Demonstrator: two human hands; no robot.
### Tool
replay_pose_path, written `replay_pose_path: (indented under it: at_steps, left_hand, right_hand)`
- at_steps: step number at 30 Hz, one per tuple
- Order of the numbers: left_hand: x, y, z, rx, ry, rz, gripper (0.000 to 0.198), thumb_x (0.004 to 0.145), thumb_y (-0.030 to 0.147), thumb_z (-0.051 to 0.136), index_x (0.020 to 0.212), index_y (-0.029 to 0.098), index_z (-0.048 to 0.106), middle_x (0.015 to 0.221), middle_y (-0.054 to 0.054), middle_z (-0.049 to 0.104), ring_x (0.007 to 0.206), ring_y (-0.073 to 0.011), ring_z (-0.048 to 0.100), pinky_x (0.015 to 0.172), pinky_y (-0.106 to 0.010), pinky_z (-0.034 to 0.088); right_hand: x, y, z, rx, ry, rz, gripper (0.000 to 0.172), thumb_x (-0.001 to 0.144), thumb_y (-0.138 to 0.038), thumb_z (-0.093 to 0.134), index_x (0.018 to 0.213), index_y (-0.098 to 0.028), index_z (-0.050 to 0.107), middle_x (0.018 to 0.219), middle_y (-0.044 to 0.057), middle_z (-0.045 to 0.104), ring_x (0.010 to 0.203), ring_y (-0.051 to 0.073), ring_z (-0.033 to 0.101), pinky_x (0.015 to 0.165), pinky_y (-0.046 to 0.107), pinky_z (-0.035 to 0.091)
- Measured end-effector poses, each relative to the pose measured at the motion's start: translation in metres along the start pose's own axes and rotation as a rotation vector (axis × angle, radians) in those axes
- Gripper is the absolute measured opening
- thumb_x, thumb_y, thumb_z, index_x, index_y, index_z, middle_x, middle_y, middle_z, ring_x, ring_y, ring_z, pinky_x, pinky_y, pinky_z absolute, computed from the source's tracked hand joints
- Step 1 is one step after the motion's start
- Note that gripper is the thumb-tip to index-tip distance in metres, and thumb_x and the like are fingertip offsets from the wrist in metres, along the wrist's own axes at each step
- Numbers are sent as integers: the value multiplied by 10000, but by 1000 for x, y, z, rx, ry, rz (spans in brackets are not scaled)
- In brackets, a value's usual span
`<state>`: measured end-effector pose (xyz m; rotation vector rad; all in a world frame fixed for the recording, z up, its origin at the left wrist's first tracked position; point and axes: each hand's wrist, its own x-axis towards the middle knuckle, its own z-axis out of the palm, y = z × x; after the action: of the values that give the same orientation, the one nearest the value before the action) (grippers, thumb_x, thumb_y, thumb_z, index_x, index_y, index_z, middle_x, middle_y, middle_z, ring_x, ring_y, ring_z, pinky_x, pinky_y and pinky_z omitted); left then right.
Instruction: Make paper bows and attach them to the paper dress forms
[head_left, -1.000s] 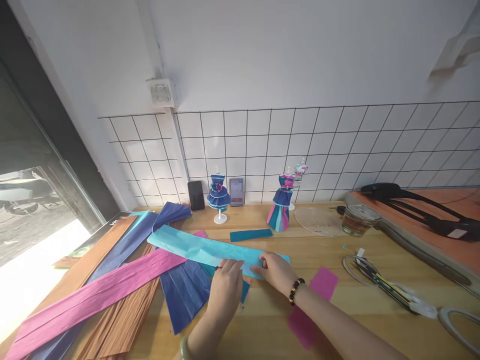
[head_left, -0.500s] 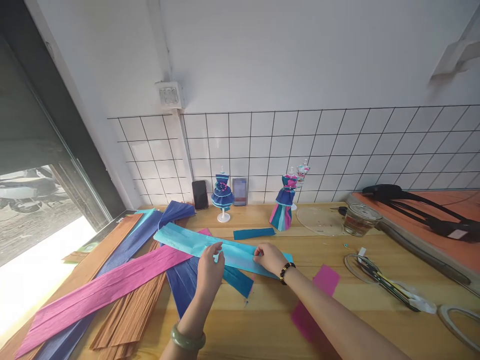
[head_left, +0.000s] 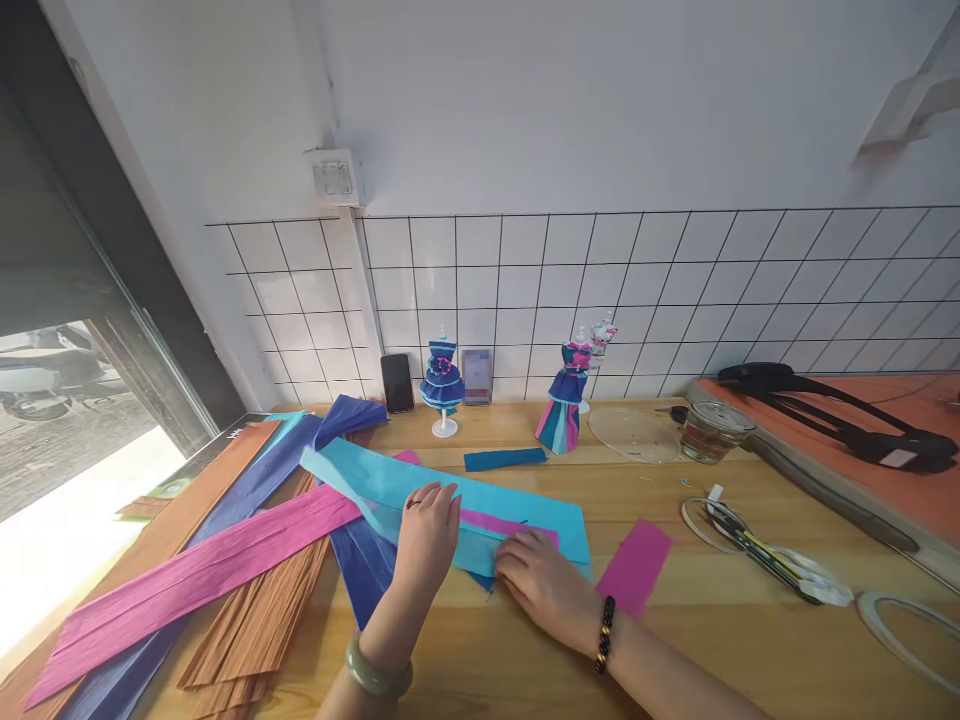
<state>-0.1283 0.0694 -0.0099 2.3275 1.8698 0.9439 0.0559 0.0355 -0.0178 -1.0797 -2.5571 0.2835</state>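
A long light-blue crepe paper strip (head_left: 540, 512) lies slanted across the table, and its near edge is lifted into a second layer. Between the layers a narrow pink paper strip (head_left: 491, 522) shows. My left hand (head_left: 429, 528) is closed at the middle of the strip, fingers bent at its near layer; the thumb's contact is hidden. To its right, my right hand (head_left: 541, 580) rests on the near layer with fingers curled over its edge, the fingertips partly hidden. A dark-blue scrap (head_left: 482, 580) peeks out under the paper between my hands.
Pink (head_left: 217, 550), blue (head_left: 255, 490) and brown crepe strips (head_left: 259, 620) pile up at left. Behind stand dressed mini mannequins (head_left: 442, 375), a phone (head_left: 397, 383) and a teal strip (head_left: 505, 459). At right lie a magenta piece (head_left: 636, 568), a glass jar (head_left: 716, 432) and tools (head_left: 772, 560).
My right hand has moved nearer to me, and the light-blue paper's near layer has come away from the back one, uncovering a pink strip. My left hand's fingers have closed more.
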Motion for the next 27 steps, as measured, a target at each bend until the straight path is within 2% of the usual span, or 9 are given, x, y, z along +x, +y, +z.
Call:
replay_pose_path:
  at_steps: [2,4,9,13,17,23,27]
  left_hand:
    - [-2,0,2,49,-51,-19,271,869,209,379,991,170,618,835,-98,697,871,-252,626,784,-379,423]
    - [-4,0,4,86,-94,-48,275,866,192,376,1004,163,612,795,-98,695,803,-241,642,726,-345,433]
    - [-4,-2,7,153,-171,-144,315,855,135,364,1092,148,571,862,-103,691,831,-217,642,677,-285,433]
    - [-3,-1,5,188,-223,-203,310,855,148,377,1099,162,568,875,-95,691,789,-206,644,636,-271,429]
    - [-3,1,3,203,-266,-220,291,863,174,380,1072,180,583,847,-82,689,790,-202,639,635,-265,427]
    - [-3,0,6,209,-283,-214,285,864,206,383,1043,174,603,919,-86,681,857,-224,618,664,-281,435]
    - [-3,-2,9,211,-281,-190,283,865,214,380,1020,166,612,916,-85,677,873,-222,611,690,-286,436]
  right_hand:
    - [-5,2,-3,22,14,34,111,865,-216,487,853,-214,597,905,27,653,919,193,536,850,338,366]
    - [-4,8,-7,51,41,127,111,860,-257,493,869,-218,596,893,25,656,902,191,547,829,323,383]
    - [11,33,-10,37,99,332,195,850,-152,440,975,-177,588,959,79,656,920,218,568,814,328,410]
    - [18,44,-4,34,74,389,236,797,-133,496,1002,-163,608,938,87,659,920,221,580,798,300,429]
    - [19,47,-6,35,36,390,224,799,-142,485,944,-188,649,864,60,673,848,198,607,749,266,443]
    - [12,65,-34,-40,97,421,260,830,-160,406,851,-192,664,884,52,664,846,174,592,755,250,420]
    - [-15,93,-59,-143,138,505,269,818,-155,392,810,-190,659,854,53,673,829,187,589,725,263,406]
